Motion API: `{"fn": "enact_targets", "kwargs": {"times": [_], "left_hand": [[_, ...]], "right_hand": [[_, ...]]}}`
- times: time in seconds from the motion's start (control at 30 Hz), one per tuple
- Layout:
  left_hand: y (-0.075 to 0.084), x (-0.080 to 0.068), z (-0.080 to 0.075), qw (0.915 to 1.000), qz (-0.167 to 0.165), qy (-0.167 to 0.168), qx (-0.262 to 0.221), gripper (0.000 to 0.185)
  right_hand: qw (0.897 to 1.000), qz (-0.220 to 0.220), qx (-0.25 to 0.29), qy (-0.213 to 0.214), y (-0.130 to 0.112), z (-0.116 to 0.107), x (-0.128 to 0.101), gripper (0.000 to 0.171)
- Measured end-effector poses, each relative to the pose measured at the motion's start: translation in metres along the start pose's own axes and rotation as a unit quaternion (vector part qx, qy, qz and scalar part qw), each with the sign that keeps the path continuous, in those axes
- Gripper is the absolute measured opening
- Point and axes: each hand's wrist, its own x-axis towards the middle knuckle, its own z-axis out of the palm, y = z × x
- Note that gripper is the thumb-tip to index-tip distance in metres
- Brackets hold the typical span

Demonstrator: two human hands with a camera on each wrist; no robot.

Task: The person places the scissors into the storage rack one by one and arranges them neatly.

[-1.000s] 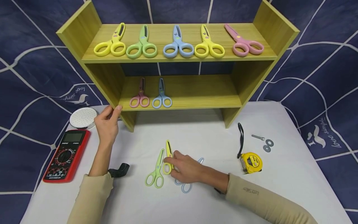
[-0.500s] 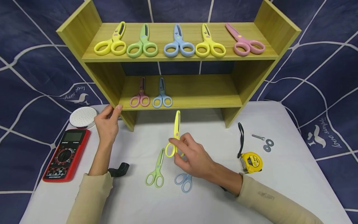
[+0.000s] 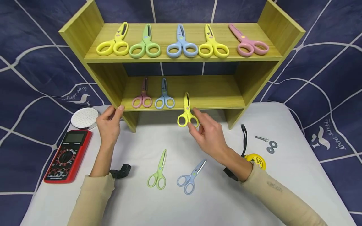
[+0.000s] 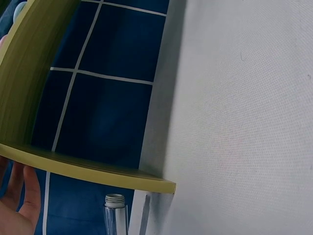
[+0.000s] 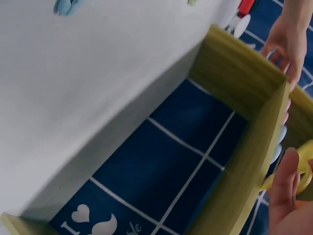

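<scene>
In the head view my right hand (image 3: 209, 133) pinches yellow scissors (image 3: 187, 108) by a handle loop. Their blades point away from me and overlap the front edge of the lower shelf. My left hand (image 3: 108, 125) grips the left side panel of the wooden shelf rack (image 3: 181, 59), thumb at the front edge and fingers on the outer face. On the lower board lie pink scissors (image 3: 144, 94) and blue scissors (image 3: 164, 95), left of the yellow pair. Green scissors (image 3: 158, 172) and another blue pair (image 3: 191, 178) lie on the white table.
Several scissors, among them a pink pair (image 3: 249, 44), line the upper shelf. At left are a red multimeter (image 3: 68, 157), a round white perforated disc (image 3: 84, 118) and a black curved object (image 3: 121, 171). A yellow tape measure (image 3: 256, 160), a bolt (image 3: 261, 138) and washers (image 3: 272, 147) lie at right.
My right hand has lifted the yellow scissors off the table and carried them forward and right to the lower shelf's front edge. My left hand has stayed on the rack.
</scene>
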Motion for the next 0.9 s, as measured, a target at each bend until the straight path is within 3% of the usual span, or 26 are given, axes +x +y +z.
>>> {"fn": "enact_targets", "kwargs": {"times": [0.2,0.5,0.63,0.73,0.8,0.9], "left_hand": [[-0.001,-0.001,0.000,1.0000,0.000,-0.003,-0.004,0.023],[-0.002,-0.002,-0.001,0.9999,-0.008,0.006,0.006,0.022],[-0.002,-0.002,0.000,0.9999,-0.009,0.005,0.005,0.022],[0.003,-0.003,0.001,1.0000,-0.007,0.005,0.003,0.022],[0.008,-0.003,0.003,1.0000,-0.005,0.004,0.001,0.022],[0.014,-0.004,0.004,1.0000,-0.002,0.001,0.008,0.023]], "right_hand": [[0.999,-0.010,-0.036,0.023,0.014,0.005,0.013,0.046],[0.995,0.022,-0.099,-0.004,0.026,0.015,0.036,0.047],[0.996,0.019,-0.087,0.015,0.021,0.018,0.032,0.042],[0.999,-0.004,-0.045,0.030,0.013,0.024,0.018,0.033],[1.000,-0.009,-0.018,0.007,0.004,0.032,0.003,0.030],[0.996,-0.005,0.017,-0.093,-0.012,0.048,-0.027,0.032]]}}
